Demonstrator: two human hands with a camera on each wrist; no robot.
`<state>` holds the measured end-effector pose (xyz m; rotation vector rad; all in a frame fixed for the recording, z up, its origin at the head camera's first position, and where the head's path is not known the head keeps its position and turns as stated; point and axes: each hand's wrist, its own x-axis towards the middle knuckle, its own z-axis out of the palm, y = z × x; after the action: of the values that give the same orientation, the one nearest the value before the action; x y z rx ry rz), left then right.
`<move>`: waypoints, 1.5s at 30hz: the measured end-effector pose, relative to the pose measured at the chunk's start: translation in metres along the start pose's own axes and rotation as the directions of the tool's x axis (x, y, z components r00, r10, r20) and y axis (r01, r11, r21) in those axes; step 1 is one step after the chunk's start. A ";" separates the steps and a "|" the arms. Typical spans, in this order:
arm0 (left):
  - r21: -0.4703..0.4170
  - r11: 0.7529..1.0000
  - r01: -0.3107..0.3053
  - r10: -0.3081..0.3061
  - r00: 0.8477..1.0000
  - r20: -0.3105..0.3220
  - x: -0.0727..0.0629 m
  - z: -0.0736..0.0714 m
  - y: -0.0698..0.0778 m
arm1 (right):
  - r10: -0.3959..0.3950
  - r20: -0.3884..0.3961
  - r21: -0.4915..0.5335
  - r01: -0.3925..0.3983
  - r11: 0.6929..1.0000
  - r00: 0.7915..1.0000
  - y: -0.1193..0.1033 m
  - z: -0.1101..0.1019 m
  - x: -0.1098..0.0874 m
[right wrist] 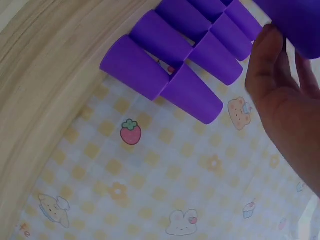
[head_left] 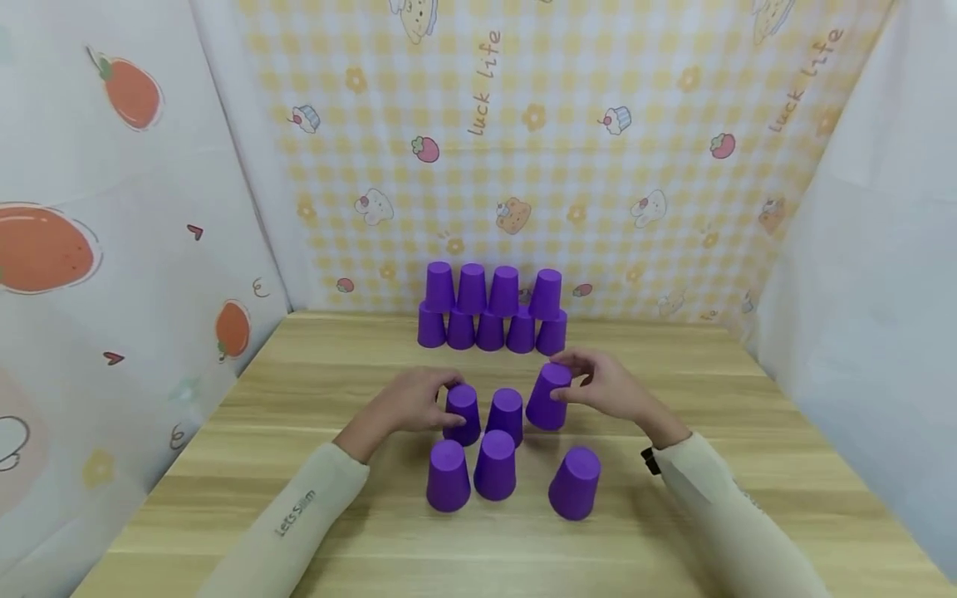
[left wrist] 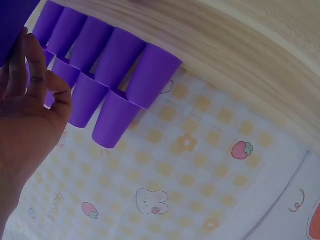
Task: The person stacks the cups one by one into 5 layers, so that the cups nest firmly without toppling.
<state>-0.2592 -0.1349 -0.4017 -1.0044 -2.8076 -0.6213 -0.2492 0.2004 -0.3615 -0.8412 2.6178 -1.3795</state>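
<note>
My left hand (head_left: 409,402) has its thumb and fingers around an upside-down purple cup (head_left: 463,407) on the table. On the other side, my right hand (head_left: 609,389) grips another purple cup (head_left: 547,403) by its upper part, and that cup leans slightly. Between these two stands a third purple cup (head_left: 506,411), upside down. In the left wrist view the held cup (left wrist: 14,22) shows only at the top left corner, by the fingertips. The right wrist view shows part of the other held cup (right wrist: 296,24) at the top right.
Nearer the front stand three upside-down purple cups: a left one (head_left: 449,477), a middle one (head_left: 496,467) and a right one (head_left: 575,486). At the back, several cups form a lower row (head_left: 490,332) with an upper row (head_left: 472,289) on it, before a checkered cloth (head_left: 523,166).
</note>
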 end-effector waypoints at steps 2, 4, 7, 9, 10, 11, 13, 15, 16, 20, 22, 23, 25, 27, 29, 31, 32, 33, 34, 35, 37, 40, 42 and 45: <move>-0.008 0.999 0.033 -0.033 0.999 0.003 0.003 0.000 -0.003 | 0.050 -0.051 0.013 -0.049 0.999 0.997 0.002 0.000 0.004; -0.023 0.998 0.064 -0.064 0.998 0.010 0.006 0.002 -0.005 | 0.094 -0.106 0.020 -0.092 0.996 0.990 0.004 -0.001 0.007; -0.048 0.993 0.108 -0.108 0.994 0.022 0.010 0.002 -0.006 | 0.126 -0.181 0.032 -0.122 0.992 0.975 0.005 -0.002 0.013; -0.052 0.988 0.143 -0.142 0.990 0.027 0.013 0.001 -0.005 | 0.130 -0.210 0.050 -0.122 0.991 0.969 0.004 -0.002 0.019; -0.052 0.986 0.158 -0.157 0.987 0.025 0.014 0.000 -0.005 | 0.131 -0.217 0.066 -0.120 0.991 0.967 0.004 -0.002 0.022; -0.051 0.983 0.175 -0.173 0.984 0.027 0.016 0.000 -0.005 | 0.130 -0.225 0.085 -0.113 0.990 0.966 0.003 -0.002 0.026; -0.038 0.980 0.194 -0.193 0.981 0.029 0.019 -0.001 -0.005 | 0.132 -0.235 0.126 -0.105 0.986 0.963 0.002 -0.002 0.034; -0.022 0.979 0.204 -0.203 0.979 0.038 0.022 0.000 -0.006 | 0.134 -0.251 0.163 -0.095 0.982 0.959 -0.001 -0.003 0.043; -0.015 0.979 0.204 -0.203 0.978 0.040 0.023 0.000 -0.006 | 0.134 -0.264 0.176 -0.089 0.980 0.955 -0.002 -0.004 0.047; -0.004 0.979 0.204 -0.203 0.979 0.025 0.028 0.002 -0.007 | 0.110 -0.342 0.181 -0.050 0.982 0.933 -0.008 -0.009 0.066; -0.003 0.978 0.207 -0.207 0.978 0.012 0.029 0.002 -0.008 | 0.095 -0.376 0.169 -0.033 0.985 0.922 -0.012 -0.013 0.076; -0.003 0.977 0.211 -0.211 0.977 0.009 0.029 0.003 -0.009 | 0.091 -0.386 0.166 -0.027 0.986 0.918 -0.014 -0.015 0.081; -0.005 0.977 0.215 -0.215 0.977 0.008 0.030 0.003 -0.010 | 0.087 -0.396 0.173 -0.019 0.985 0.914 -0.017 -0.019 0.090; -0.006 0.976 0.216 -0.215 0.976 0.011 0.030 0.005 -0.011 | 0.085 -0.406 0.178 -0.013 0.984 0.910 -0.019 -0.024 0.098; -0.013 0.977 0.214 -0.214 0.977 0.012 0.031 0.005 -0.011 | 0.097 -0.422 0.198 -0.013 0.980 0.901 -0.022 -0.028 0.107; -0.019 0.976 0.215 -0.215 0.976 0.013 0.031 0.005 -0.010 | 0.113 -0.440 0.223 -0.014 0.975 0.891 -0.025 -0.031 0.116; -0.020 0.976 0.218 -0.218 0.976 0.014 0.031 0.005 -0.010 | 0.126 -0.452 0.236 -0.018 0.971 0.883 -0.026 -0.032 0.121; -0.021 0.975 0.222 -0.221 0.975 0.014 0.031 0.004 -0.009 | 0.140 -0.462 0.251 -0.022 0.968 0.876 -0.028 -0.033 0.125; -0.023 0.974 0.227 -0.226 0.974 0.014 0.031 0.004 -0.009 | 0.152 -0.470 0.268 -0.023 0.963 0.870 -0.030 -0.034 0.130; -0.023 0.973 0.231 -0.230 0.973 0.015 0.031 0.004 -0.009 | 0.160 -0.474 0.279 -0.024 0.960 0.866 -0.031 -0.036 0.134; -0.024 0.972 0.232 -0.231 0.973 0.017 0.031 0.003 -0.009 | 0.171 -0.482 0.297 -0.024 0.955 0.859 -0.034 -0.038 0.142; -0.029 0.974 0.225 -0.224 0.974 0.021 0.031 0.004 -0.010 | 0.173 -0.487 0.300 -0.023 0.954 0.856 -0.037 -0.042 0.152; -0.031 0.976 0.216 -0.215 0.976 0.022 0.030 0.006 -0.010 | 0.169 -0.488 0.298 -0.019 0.954 0.856 -0.038 -0.044 0.157; -0.028 0.977 0.211 -0.211 0.977 0.014 0.029 0.008 -0.011 | 0.162 -0.490 0.297 -0.011 0.955 0.856 -0.036 -0.046 0.165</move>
<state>-0.2883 -0.1221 -0.4063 -0.7202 -2.9465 -0.6820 -0.3873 0.1374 -0.2751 -0.3392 2.6405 -2.1320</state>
